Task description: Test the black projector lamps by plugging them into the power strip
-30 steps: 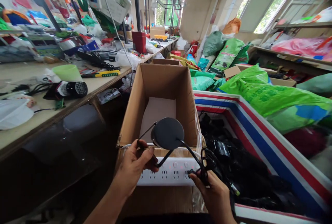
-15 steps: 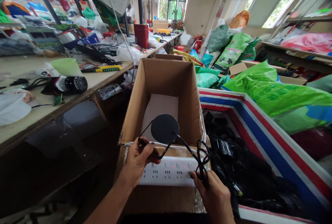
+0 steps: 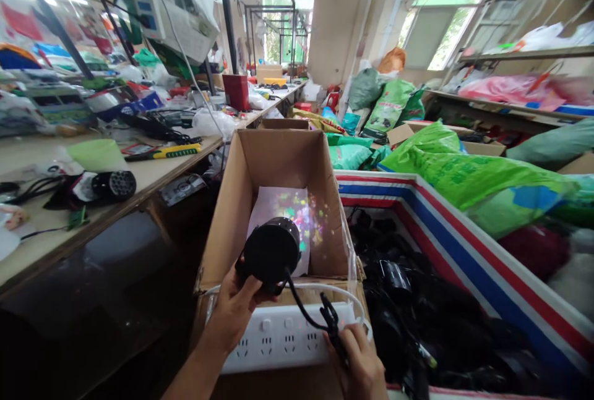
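Projector lamp (image 3: 271,251) — long axis tilted down into cardboard box (image 3: 278,165)

A single head-worn camera looks forward and down from close behind the open cardboard box (image 3: 278,165), with the left hand (image 3: 236,316) and right hand (image 3: 357,363) low in frame, nearest the lens. The counter (image 3: 148,180) runs left of the box, the striped bin (image 3: 464,227) right of it.

Left hand (image 3: 234,313), right hand (image 3: 357,366), both curled.
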Tool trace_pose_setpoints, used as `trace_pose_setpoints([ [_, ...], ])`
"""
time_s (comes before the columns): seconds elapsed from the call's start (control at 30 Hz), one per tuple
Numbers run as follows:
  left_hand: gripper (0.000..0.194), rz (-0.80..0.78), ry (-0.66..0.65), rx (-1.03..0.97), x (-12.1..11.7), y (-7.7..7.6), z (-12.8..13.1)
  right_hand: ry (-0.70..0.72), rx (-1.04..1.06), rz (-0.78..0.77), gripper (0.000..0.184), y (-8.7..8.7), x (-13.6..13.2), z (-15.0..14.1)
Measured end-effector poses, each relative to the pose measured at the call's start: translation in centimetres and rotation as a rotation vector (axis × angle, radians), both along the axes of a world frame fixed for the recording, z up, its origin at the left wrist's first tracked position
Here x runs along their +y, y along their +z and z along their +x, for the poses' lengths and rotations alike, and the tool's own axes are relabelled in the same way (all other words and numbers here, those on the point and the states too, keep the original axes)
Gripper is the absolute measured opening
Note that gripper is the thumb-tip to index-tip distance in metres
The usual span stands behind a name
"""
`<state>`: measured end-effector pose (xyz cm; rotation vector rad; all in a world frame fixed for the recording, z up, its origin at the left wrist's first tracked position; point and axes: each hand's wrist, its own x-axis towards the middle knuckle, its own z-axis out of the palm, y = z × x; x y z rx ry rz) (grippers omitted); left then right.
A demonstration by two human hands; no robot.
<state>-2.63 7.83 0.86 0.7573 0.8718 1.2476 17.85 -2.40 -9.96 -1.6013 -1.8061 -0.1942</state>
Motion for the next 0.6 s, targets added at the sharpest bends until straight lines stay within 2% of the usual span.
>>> trace_pose_setpoints([
  [0.2, 0.047, -0.041, 0.104, 0.012, 0.2, 0.3, -0.5, 0.025, 0.065, 0.002, 0.024, -0.8, 0.3, 0.3],
  [0.3, 0.043, -0.024, 0.081, 0.031, 0.0, 0.4, -1.1, 0.045, 0.127, -0.012, 0.019, -1.0, 0.3, 0.8],
  [0.43, 0.034, -0.001, 0.045, 0.059, -0.3, 0.5, -1.5, 0.117, 0.237, -0.017, 0.012, -0.4, 0.4, 1.1],
  [0.6, 0.038, -0.04, 0.099, 0.06, -0.4, 0.5, -1.3, 0.065, 0.313, 0.025, 0.015, -0.1, 0.4, 0.8],
])
